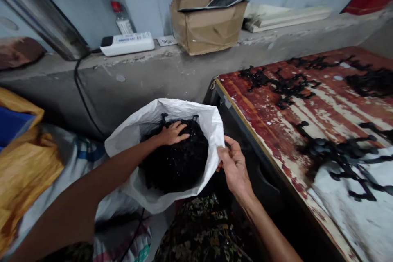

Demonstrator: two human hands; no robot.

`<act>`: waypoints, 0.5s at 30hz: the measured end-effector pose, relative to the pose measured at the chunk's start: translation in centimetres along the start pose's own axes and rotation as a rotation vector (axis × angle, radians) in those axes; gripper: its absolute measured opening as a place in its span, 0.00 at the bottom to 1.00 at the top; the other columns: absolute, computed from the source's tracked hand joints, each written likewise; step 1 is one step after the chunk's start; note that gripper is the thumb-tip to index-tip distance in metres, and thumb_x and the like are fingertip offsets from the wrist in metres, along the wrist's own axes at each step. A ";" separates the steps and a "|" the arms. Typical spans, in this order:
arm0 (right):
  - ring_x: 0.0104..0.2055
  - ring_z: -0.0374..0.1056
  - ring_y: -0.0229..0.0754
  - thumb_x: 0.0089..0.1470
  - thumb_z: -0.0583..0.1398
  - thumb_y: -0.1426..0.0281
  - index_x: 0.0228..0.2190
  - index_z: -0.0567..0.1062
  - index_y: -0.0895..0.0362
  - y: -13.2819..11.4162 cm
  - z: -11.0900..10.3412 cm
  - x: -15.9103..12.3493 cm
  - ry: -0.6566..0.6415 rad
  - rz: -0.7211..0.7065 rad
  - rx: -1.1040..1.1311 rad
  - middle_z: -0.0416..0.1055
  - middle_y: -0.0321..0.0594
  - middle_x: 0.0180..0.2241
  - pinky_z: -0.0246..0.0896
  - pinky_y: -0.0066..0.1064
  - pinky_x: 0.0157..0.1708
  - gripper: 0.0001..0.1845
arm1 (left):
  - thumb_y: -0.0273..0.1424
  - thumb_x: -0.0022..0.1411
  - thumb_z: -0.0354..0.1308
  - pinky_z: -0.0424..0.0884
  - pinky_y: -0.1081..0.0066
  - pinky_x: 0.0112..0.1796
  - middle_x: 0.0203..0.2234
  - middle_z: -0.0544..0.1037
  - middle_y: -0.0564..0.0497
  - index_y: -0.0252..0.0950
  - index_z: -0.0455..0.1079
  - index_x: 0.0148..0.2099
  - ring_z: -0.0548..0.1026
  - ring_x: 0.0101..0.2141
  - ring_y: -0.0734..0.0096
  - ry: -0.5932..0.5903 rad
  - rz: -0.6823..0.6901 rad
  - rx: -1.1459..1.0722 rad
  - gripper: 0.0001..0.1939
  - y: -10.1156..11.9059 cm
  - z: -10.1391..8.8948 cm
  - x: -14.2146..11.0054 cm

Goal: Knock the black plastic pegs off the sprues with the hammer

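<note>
White sack point(124, 133) sat just 7 o'clock of centre, black parts point(173, 168) inside. Left hand point(174, 133) lay spread on them; right hand point(233, 163) pinched the rim point(218, 125) at 3 o'clock. Risk: slipped pinch could've folded the rim, spilling parts.

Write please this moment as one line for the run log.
left hand: inside white sack, on black parts | right hand: gripping sack's rim | table: more black parts

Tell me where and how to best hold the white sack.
Probably pinch the white sack by its right rim, from the right, where the right hand holds it: the mouth stands open and that thin edge rises above the black pieces.
</note>
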State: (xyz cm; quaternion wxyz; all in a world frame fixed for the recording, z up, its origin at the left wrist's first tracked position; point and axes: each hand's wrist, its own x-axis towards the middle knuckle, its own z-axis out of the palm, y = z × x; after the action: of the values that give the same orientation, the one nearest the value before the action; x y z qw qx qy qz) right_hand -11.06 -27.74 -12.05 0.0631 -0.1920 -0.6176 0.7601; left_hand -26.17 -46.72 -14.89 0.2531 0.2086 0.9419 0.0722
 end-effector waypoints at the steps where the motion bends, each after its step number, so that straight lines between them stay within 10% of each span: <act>1: 0.17 0.55 0.34 0.46 0.63 0.58 0.45 0.66 0.54 -0.3 -0.2 -0.3 -0.008 -0.006 -0.010 0.60 0.24 0.19 0.52 0.25 0.17 0.26 | 0.50 0.66 0.41 0.58 0.41 0.56 0.67 0.54 0.35 0.37 0.53 0.68 0.55 0.65 0.46 0.014 -0.040 0.004 0.34 0.0 0.0 0.9; 8: 0.19 0.56 0.32 0.47 0.63 0.60 0.53 0.58 0.53 -0.2 0.2 -2.8 -0.194 0.066 -0.078 0.65 0.28 0.27 0.51 0.23 0.15 0.34 | 0.41 0.69 0.38 0.56 0.29 0.51 0.68 0.47 0.29 0.33 0.50 0.70 0.49 0.65 0.32 0.176 -0.111 0.188 0.32 0.4 0.7 -1.2; 15: 0.16 0.52 0.34 0.55 0.54 0.62 0.52 0.57 0.51 1.6 2.9 -2.8 -0.211 0.015 -0.040 0.58 0.26 0.22 0.50 0.25 0.15 0.24 | 0.28 0.50 0.55 0.64 0.32 0.47 0.66 0.59 0.41 0.50 0.69 0.61 0.54 0.64 0.31 -0.190 0.217 0.434 0.34 -2.4 6.2 -12.2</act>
State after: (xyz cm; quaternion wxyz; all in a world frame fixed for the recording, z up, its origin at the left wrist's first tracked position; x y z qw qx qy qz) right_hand -9.31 -31.72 -12.55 -0.0117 -0.1168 -0.6344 0.7641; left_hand -14.30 -53.93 -15.39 0.2804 0.3638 0.8795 -0.1247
